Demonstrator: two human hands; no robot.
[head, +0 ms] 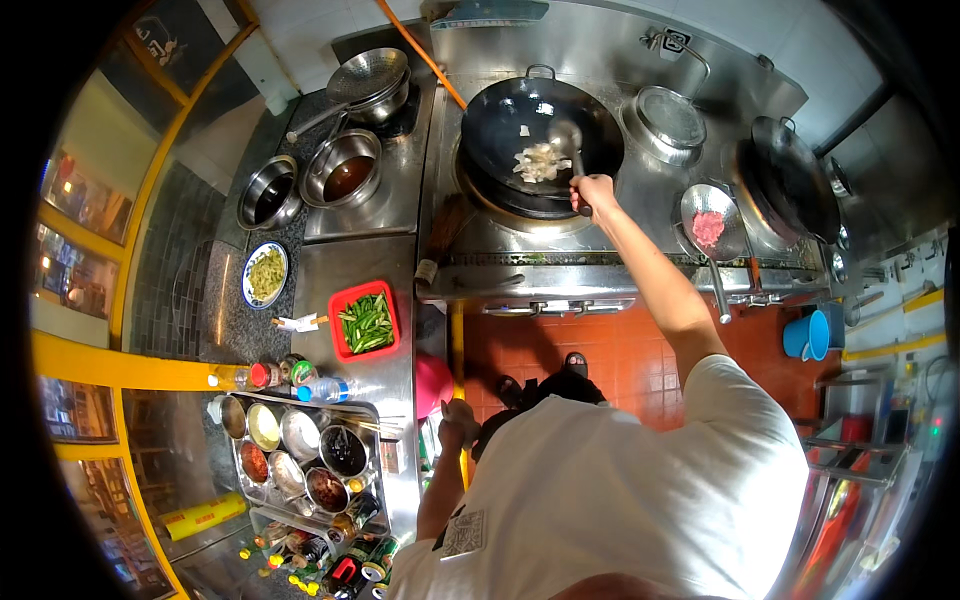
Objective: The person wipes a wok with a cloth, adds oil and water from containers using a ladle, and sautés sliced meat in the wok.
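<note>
My right hand (594, 195) grips the handle of a metal ladle (565, 138), its bowl down in a large black wok (487, 112). Pale, thin slices of food (540, 163) lie at the wok's bottom beside the ladle, with one piece apart from them. My left hand (459, 424) is low by my side, near the steel counter's edge and a pink container (433, 384). It lies in shadow, so its fingers and anything in them cannot be made out. Nearby on the counter, a red plastic basket (335, 322) holds cut green peppers (367, 322).
Right of the wok, a perforated strainer (714, 202) holds pink raw meat (707, 228), near a second wok (796, 184). Leftward stand steel pots of dark liquid (306, 196), (251, 187), a plate of pale green shreds (265, 274) and a tray of seasoning pots (379, 480).
</note>
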